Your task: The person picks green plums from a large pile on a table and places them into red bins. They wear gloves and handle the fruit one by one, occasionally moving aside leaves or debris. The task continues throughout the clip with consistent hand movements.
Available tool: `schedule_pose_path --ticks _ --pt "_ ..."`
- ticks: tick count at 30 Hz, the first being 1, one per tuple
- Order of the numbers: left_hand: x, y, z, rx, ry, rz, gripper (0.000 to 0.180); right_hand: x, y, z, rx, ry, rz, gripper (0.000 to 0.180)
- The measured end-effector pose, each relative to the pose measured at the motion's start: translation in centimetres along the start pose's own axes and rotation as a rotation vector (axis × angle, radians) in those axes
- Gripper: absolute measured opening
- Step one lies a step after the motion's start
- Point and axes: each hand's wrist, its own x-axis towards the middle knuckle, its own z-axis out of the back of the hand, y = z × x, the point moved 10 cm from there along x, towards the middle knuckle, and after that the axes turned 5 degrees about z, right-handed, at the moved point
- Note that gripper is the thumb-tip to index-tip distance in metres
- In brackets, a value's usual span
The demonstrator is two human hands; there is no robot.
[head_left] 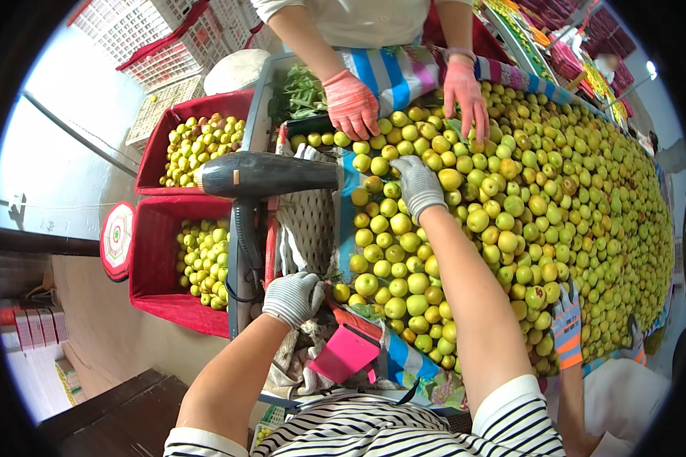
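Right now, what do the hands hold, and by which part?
Left hand grips the black hair dryer low on its handle. Right hand rests on the green fruits, holding nothing visible.

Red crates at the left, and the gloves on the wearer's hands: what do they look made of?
Red crates: apparently rigid moulded plastic, with a smooth, slightly glossy rim and uniform colour. Left-hand glove and right-hand glove: probably knitted fabric, matte grey-white, with visible ribbing and a snug cuff.

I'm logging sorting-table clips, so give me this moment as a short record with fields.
Setting: table heaped with small green-yellow fruit
Left hand: grey knit glove, resting at the table's near edge beside a pink scoop
Right hand: grey glove, reaching onto the fruit
Others: pink-gloved hands opposite
Beside: two red crates holding fruit; black hair dryer
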Motion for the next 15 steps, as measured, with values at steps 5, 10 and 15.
schedule_pose_path --ticks 5,10,15 --pt "-0.1 -0.1 0.0 -0.030 -0.008 -0.017 0.021 2.4 -1.2 -3.9 -0.237 0.412 -0.026 0.041" --pt "-0.5 0.9 -0.2 0.005 0.055 0.059 0.024 1.5 -0.7 -0.9 -0.191 0.594 -0.281 0.045" --pt "-0.8 0.9 0.4 -0.011 -0.052 0.028 0.026 6.5 3.6 1.2 0.744 0.206 -0.134 0.058"
